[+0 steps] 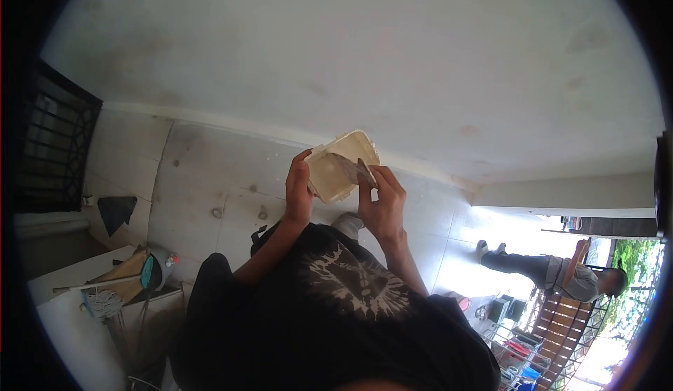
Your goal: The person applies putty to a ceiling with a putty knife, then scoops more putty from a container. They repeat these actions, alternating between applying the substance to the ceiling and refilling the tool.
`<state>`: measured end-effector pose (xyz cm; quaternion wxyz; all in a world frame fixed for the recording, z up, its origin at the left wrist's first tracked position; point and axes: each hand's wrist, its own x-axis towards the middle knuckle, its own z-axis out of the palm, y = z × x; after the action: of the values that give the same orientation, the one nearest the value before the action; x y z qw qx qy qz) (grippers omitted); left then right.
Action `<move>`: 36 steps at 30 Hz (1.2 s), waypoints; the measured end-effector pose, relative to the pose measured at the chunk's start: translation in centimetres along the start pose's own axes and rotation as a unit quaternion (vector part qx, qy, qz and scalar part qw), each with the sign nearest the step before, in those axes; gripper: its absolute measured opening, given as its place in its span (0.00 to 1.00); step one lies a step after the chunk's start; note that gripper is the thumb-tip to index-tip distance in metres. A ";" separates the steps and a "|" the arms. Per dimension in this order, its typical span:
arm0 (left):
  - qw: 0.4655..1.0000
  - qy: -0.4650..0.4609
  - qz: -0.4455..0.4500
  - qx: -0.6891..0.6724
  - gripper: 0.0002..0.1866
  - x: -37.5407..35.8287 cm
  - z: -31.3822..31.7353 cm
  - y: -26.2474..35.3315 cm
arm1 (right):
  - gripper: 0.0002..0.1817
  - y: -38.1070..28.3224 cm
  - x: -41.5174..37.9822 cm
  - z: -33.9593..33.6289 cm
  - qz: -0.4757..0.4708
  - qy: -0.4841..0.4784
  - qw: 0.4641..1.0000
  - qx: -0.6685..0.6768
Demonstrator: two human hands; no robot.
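My left hand (299, 189) grips the left side of a cream plastic container (327, 179), its fingers behind the wall and its thumb along the rim. The container is tilted so that its open inside faces me. In my right hand (383, 203) is a putty knife (345, 166), pinched between thumb and fingers at the container's right rim. Its greyish blade reaches into the container, and part of its handle is hidden by my fingers. Pale smears coat the container's inside and rim.
A pale wall (364, 55) rises close beyond the container, above a tiled floor (196, 174). At the left are a barred gate (59, 139), a dark cloth (117, 212) and a bucket (162, 265). To the right, a person (561, 272) stands near a wooden bench (561, 324) and a loaded rack (515, 349).
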<state>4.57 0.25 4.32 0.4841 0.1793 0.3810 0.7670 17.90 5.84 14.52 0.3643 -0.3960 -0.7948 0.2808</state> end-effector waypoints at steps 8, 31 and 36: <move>1.000 0.009 -0.002 0.016 0.29 -0.2 0.2 0.3 | 0.08 0.2 0.1 -0.4 -0.011 0.029 0.999 -0.021; 0.999 0.029 -0.025 0.000 0.26 0.0 0.8 0.4 | 0.09 -0.2 -0.2 0.1 -0.027 -0.019 0.999 0.014; 0.999 0.034 -0.016 0.020 0.29 0.1 0.7 0.3 | 0.10 -0.3 -0.4 0.9 -0.033 -0.020 0.999 0.012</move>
<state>4.73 0.55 5.00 0.4789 0.1567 0.4154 0.7573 17.24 5.26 14.10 0.3621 -0.3591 -0.8112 0.2861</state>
